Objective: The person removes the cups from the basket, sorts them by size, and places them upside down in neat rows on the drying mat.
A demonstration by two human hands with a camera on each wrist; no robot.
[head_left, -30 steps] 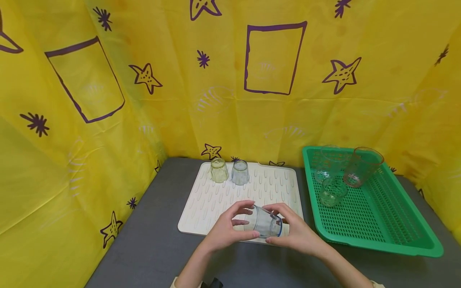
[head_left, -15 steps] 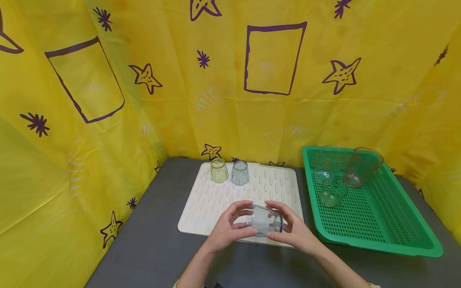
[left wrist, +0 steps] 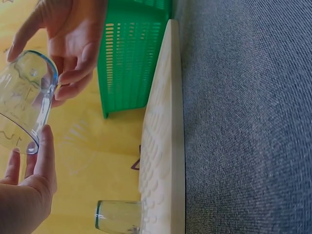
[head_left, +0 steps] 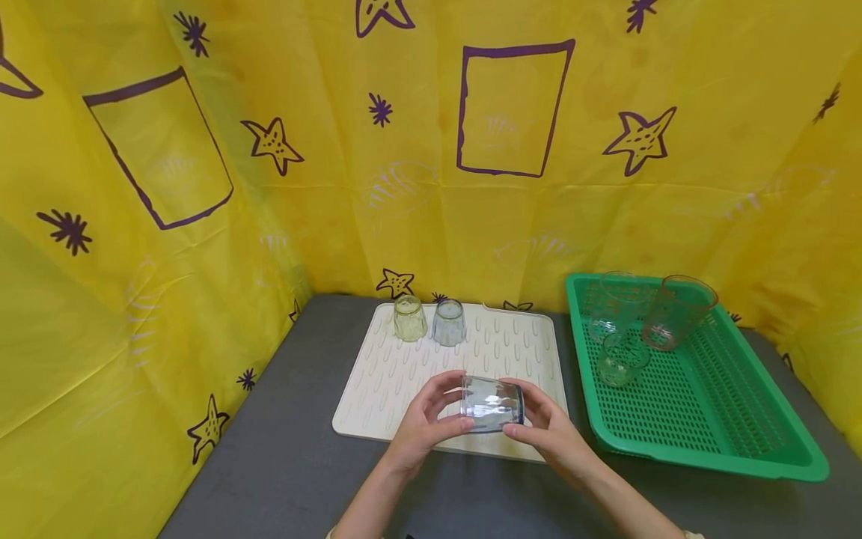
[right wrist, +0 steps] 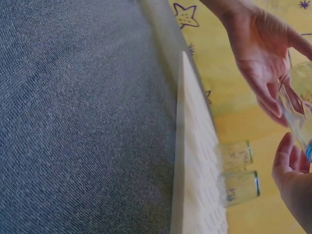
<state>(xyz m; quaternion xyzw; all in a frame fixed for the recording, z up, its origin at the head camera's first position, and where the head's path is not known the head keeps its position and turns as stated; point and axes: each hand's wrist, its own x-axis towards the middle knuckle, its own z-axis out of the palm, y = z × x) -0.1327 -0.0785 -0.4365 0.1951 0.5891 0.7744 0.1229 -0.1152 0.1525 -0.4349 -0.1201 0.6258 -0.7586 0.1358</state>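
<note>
A clear bluish drinking glass (head_left: 493, 404) lies sideways between both hands, over the near part of a white ridged drying mat (head_left: 404, 408). My left hand (head_left: 424, 423) grips its left end, thumb in front and fingers behind. At the other end, where the edge looks darker blue, my right hand (head_left: 555, 438) holds it with thumb and fingers. The left wrist view shows the glass (left wrist: 24, 97) raised well off the mat (left wrist: 163, 146). Farther back on the mat stand a yellowish glass (head_left: 410, 320) and a bluish glass (head_left: 449, 324), both upside down.
To the right, a green perforated basket (head_left: 774, 419) contains a tall clear glass (head_left: 609, 307), a pinkish glass (head_left: 676, 318) and a short greenish glass (head_left: 622, 363). A yellow patterned curtain (head_left: 350, 224) closes off the back and left of the grey table (head_left: 269, 457).
The glass has turned in the hands from a slant to nearly level and shifted slightly up and left. Both hands have moved with it and keep hold.
</note>
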